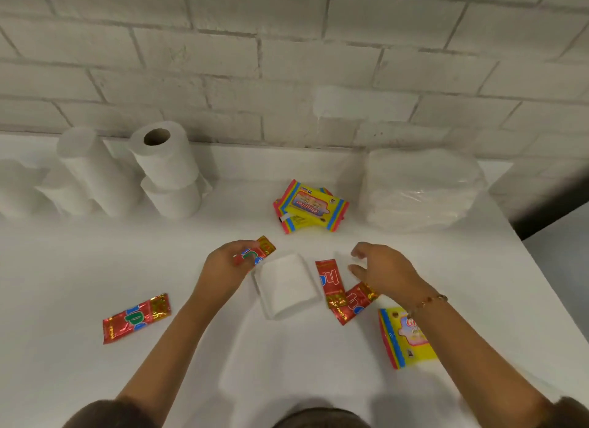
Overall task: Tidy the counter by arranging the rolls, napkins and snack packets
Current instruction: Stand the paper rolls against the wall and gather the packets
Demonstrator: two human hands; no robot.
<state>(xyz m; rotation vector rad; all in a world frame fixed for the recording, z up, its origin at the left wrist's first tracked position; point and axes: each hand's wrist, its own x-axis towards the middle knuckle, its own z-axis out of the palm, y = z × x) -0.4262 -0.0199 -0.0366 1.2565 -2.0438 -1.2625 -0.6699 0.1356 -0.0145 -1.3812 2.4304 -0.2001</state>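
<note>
Head view, frame centre: left hand fingers pinching a red foil snack packet, light, crinkly, slippery, best held by its edge; right hand spread, empty, over white desk.

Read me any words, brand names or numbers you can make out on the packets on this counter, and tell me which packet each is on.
"10": top edge of the upper yellow packet at the back; its brand name is upside down and too blurred to read.
"ho": red sachet right of the folded napkin, partial.
"D": lone red sachet at left, partial.
"G": yellow packet under the right forearm, the rest hidden or blurred.
Red sachet in the left hand: letters blurred.
</note>
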